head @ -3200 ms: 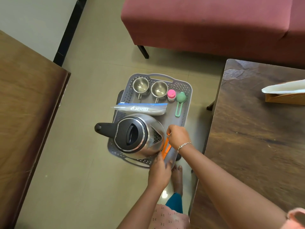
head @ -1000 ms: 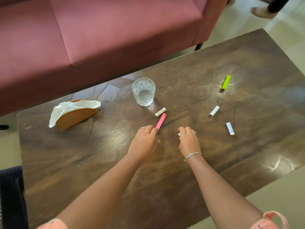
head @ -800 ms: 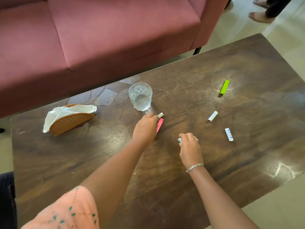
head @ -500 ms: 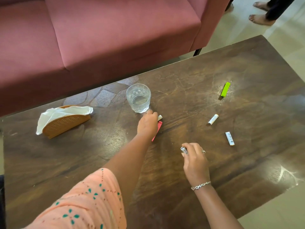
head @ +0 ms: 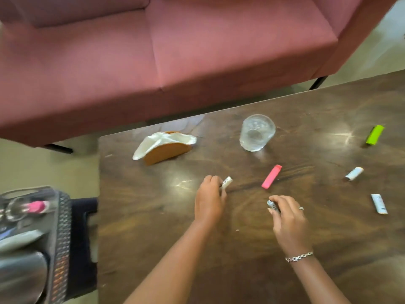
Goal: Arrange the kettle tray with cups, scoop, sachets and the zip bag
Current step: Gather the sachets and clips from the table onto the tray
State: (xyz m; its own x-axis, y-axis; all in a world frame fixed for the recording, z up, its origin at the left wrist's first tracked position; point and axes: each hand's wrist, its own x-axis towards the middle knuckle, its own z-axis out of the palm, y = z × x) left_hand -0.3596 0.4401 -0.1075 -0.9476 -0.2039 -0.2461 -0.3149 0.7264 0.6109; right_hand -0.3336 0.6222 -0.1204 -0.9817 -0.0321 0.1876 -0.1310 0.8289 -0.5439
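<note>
My left hand grips a white sachet just above the brown table. My right hand pinches another white sachet. A pink sachet lies on the table between and beyond the two hands. A green sachet and two more white sachets lie to the right. The grey tray shows at the lower left with the steel kettle, a cup and a pink-capped item, all blurred.
A clear glass stands on the table beyond the pink sachet. A wicker napkin holder with white napkins sits near the table's left edge. A maroon sofa runs along the far side. The tray rests on a dark stool.
My left hand has picked up the white sachet beside the pink one and drawn back toward me. The view has swung left, bringing the tray into sight. My right hand still holds its sachet.
</note>
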